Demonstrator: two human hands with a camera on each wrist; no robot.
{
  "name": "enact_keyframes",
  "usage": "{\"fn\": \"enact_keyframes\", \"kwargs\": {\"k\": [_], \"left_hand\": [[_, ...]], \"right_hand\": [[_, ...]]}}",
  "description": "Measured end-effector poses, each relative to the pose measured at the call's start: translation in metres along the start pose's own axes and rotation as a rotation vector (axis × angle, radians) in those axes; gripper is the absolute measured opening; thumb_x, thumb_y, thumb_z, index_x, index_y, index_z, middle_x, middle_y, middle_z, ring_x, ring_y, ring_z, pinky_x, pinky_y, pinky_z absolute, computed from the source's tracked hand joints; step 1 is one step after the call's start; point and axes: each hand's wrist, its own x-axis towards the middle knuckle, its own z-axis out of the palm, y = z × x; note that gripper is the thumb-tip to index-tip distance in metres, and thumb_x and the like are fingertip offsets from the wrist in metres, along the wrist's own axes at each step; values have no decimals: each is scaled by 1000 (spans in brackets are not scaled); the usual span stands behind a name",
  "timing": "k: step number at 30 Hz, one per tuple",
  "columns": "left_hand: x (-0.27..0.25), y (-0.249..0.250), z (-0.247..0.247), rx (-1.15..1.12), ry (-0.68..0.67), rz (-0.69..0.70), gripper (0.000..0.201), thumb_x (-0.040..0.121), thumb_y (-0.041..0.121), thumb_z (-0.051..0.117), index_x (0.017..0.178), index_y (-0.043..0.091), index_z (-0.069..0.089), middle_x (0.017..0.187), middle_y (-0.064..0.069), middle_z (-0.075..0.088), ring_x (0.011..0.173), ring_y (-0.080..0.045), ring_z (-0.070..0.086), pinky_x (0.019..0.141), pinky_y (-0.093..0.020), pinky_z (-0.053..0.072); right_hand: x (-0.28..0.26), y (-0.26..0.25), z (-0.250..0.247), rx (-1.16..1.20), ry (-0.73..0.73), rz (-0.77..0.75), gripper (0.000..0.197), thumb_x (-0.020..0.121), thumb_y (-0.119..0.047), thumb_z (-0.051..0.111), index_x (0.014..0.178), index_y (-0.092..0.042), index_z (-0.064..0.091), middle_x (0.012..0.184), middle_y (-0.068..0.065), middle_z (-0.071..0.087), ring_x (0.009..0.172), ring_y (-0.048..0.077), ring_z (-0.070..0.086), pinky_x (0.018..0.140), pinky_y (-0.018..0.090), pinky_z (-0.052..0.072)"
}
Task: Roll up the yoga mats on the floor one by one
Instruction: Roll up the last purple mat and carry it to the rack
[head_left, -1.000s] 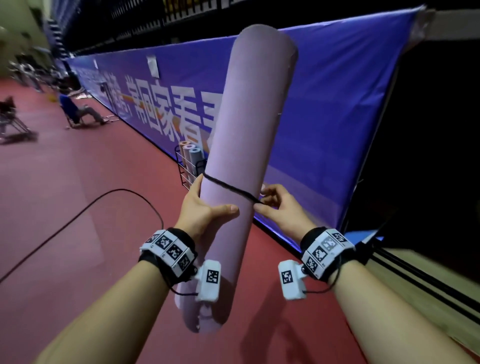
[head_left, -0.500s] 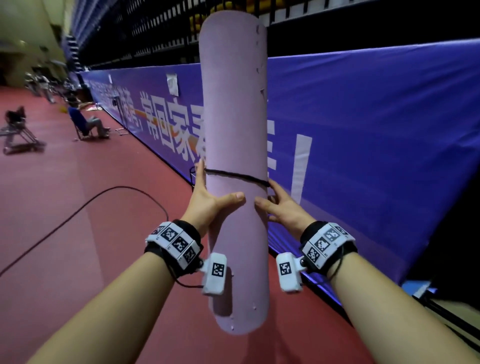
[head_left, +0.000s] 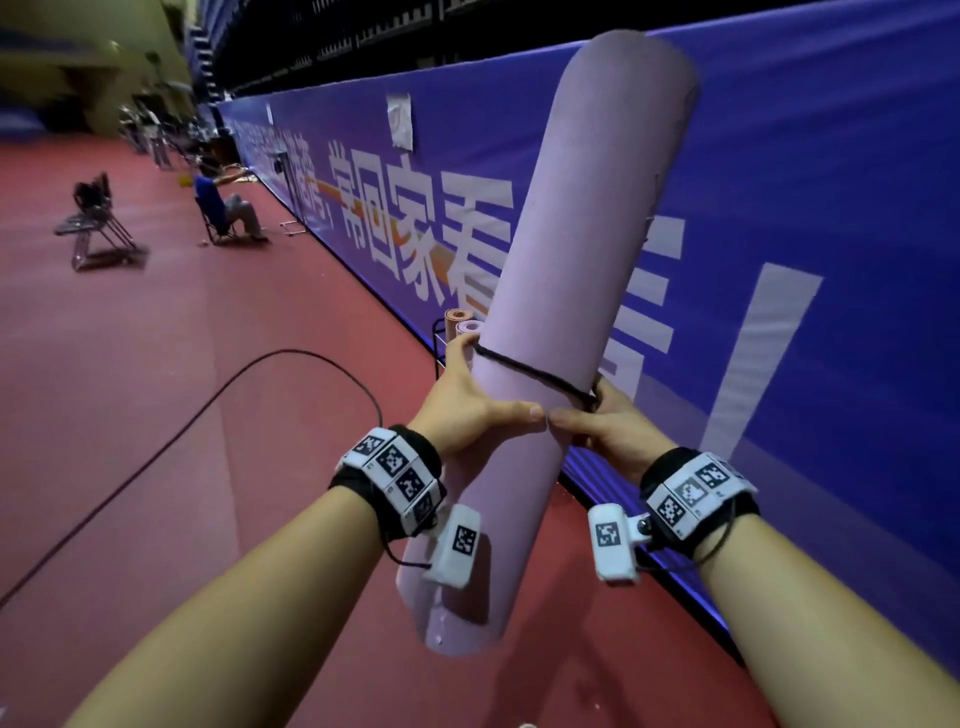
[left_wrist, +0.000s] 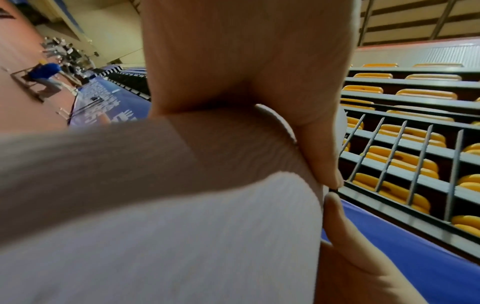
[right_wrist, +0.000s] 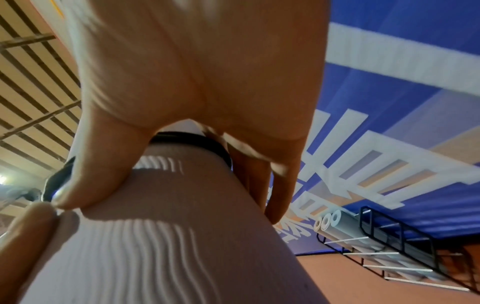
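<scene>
A rolled pale purple yoga mat is held up in the air before me, its top leaning to the right. A thin black band circles it about halfway along. My left hand grips the roll from the left just under the band, thumb across the front. My right hand grips it from the right, its thumb tip meeting the left thumb. The left wrist view shows the left hand curled round the mat. In the right wrist view the right hand clasps the mat below the band.
A black wire rack with several rolled mats stands by the blue banner wall, just behind the held roll; it also shows in the right wrist view as the rack. A black cable loops over the red floor. A seated person and chairs are far left.
The roll stood upright half a second ago and now leans with its top to the right. My thumbs have closed together on its front. The rack has come back into view.
</scene>
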Motion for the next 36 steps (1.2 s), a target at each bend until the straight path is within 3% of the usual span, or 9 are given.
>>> {"fn": "enact_keyframes", "kwargs": {"k": [4, 8, 11, 15, 18, 22, 26, 30, 36], "left_hand": [[116, -19, -27, 52, 21, 6, 109, 43, 21, 99, 133, 23, 37, 123, 9, 57, 115, -14, 60, 95, -34, 54], [219, -31, -68, 7, 16, -26, 114, 50, 21, 98, 144, 24, 34, 133, 8, 55, 119, -7, 57, 88, -27, 55], [282, -51, -99, -64, 55, -78, 111, 51, 29, 97, 143, 20, 36, 133, 1, 60, 115, -14, 64, 80, -35, 61], [366, -99, -144, -93, 54, -167, 76, 65, 3, 90, 127, 22, 50, 114, 4, 72, 102, -9, 70, 70, -24, 58], [429, -145, -178, -62, -21, -241, 64, 66, 6, 90, 112, 31, 54, 95, 18, 74, 80, 4, 69, 64, -27, 55], [522, -200, -221, -120, -98, -242, 67, 70, -8, 83, 123, 21, 53, 90, 18, 74, 74, 4, 69, 54, -20, 53], [606, -227, -252, -167, -242, -223, 87, 55, -9, 88, 131, 10, 52, 116, -4, 71, 99, -8, 70, 69, -23, 57], [688, -248, -253, -185, -407, -225, 103, 42, 3, 94, 134, 14, 49, 132, -12, 63, 115, -21, 66, 86, -37, 58], [794, -313, -210, -173, -558, -324, 92, 64, -25, 78, 137, 15, 39, 122, -5, 63, 112, -20, 64, 83, -32, 60]], "right_hand": [[124, 5, -7, -3, -9, -5, 76, 68, -3, 79, 136, -7, 47, 117, 13, 71, 105, 29, 70, 77, 32, 58], [246, 3, -4, -121, -34, -3, 88, 65, -2, 88, 141, -11, 43, 119, 7, 71, 110, 24, 68, 86, 35, 58], [326, 11, 6, -241, -104, -12, 94, 60, -12, 92, 141, -18, 42, 124, 2, 68, 114, 19, 66, 96, 41, 55], [421, 29, 17, -329, -198, -29, 93, 68, -18, 87, 145, -27, 37, 133, -5, 62, 123, 8, 59, 105, 34, 48], [497, 46, 21, -361, -219, -29, 96, 73, -13, 87, 150, -29, 33, 140, -3, 57, 128, 11, 56, 107, 35, 47], [597, 56, 31, -422, -110, 21, 97, 61, -41, 91, 145, -43, 41, 125, 5, 67, 114, 17, 64, 103, 48, 50], [671, 51, 32, -434, 38, 104, 84, 68, -9, 88, 138, -32, 47, 108, 19, 58, 93, 24, 63, 83, 44, 60], [719, 63, 17, -335, 175, 145, 91, 64, 15, 82, 137, -14, 37, 133, 18, 56, 117, 28, 63, 86, 37, 59], [778, 99, -26, -420, 332, 201, 91, 62, 8, 87, 136, -26, 46, 114, -7, 67, 104, 12, 66, 78, 21, 56]]}}
